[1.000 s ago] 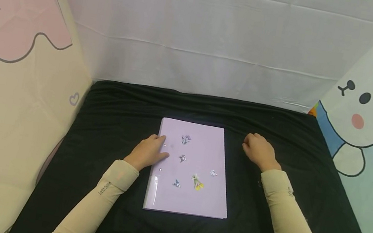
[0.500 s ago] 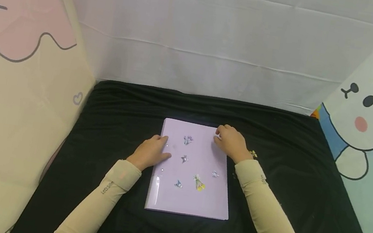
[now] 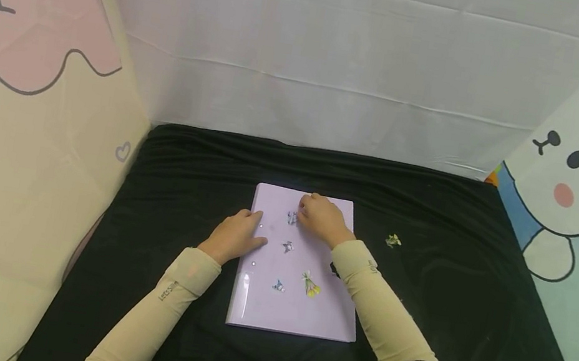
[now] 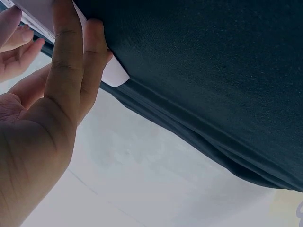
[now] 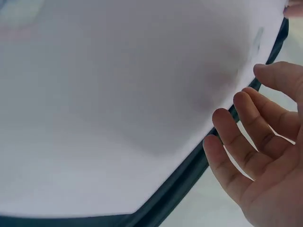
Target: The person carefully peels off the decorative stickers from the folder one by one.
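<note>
A pale purple binder (image 3: 259, 302) lies on the black cloth, its cover decorated with several small flower and butterfly stickers. My left hand (image 3: 232, 236) rests on the binder's left edge, thumb over the cover; the left wrist view shows that hand's fingers (image 4: 66, 61) extended along the edge. Over the binder's upper part is my right hand (image 3: 324, 219), beside a purple flower sticker (image 3: 292, 218). Its fingers (image 5: 227, 135) are loosely bent and spread in the right wrist view, and I see nothing between them. Lower on the cover is a yellow flower sticker (image 3: 311, 285).
A small yellow flower piece (image 3: 393, 240) lies on the black cloth (image 3: 457, 232) to the right of the binder. White fabric (image 3: 332, 55) hangs behind the table, with printed cartoon panels at both sides.
My right hand has moved left from the cloth onto the upper binder, uncovering the yellow flower piece on the cloth. My left hand has stayed on the binder's left edge.
</note>
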Demonstrator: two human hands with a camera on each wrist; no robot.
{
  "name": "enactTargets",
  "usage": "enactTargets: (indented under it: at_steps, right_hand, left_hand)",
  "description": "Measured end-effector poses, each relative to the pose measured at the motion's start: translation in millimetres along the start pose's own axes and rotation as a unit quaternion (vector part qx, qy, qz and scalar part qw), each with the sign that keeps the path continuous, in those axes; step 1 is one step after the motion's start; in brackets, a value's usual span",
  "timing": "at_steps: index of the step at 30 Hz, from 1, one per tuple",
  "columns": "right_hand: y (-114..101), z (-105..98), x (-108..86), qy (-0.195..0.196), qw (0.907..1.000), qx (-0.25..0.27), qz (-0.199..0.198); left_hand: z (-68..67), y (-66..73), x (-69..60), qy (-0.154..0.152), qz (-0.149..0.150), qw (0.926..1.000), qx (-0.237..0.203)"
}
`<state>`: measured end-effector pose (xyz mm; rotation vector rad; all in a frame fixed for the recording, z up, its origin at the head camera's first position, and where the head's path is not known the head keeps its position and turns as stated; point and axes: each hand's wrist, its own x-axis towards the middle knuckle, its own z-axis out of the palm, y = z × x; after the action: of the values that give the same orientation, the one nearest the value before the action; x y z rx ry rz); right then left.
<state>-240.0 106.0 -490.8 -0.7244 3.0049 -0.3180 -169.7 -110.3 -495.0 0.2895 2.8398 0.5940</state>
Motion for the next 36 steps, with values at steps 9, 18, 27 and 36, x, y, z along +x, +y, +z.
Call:
enactTargets:
  at_steps: [9, 18, 27, 36]
  right_hand:
    - [-9.2, 8.1, 1.6, -0.002, 1.0, -0.005, 0.0]
    - [-10.9, 12.4, 4.4, -0.007, 0.9999, -0.007, 0.011]
    - [-12.3, 12.5, 12.0, -0.016, 0.9993, -0.032, 0.014]
    - [-10.4, 15.7, 12.4, -0.039, 0.9957, -0.084, 0.0]
  left_hand:
    - [-0.1, 0.4, -0.6, 0.009, 0.01, 0.9999, 0.007]
    - [1.6, 0.5, -0.7, 0.008, 0.012, 0.9998, 0.013]
    - [-0.2, 1.4, -0.7, 0.009, 0.014, 0.9997, 0.018]
    - [1.0, 1.0, -0.9, 0.002, 0.008, 0.9998, 0.018]
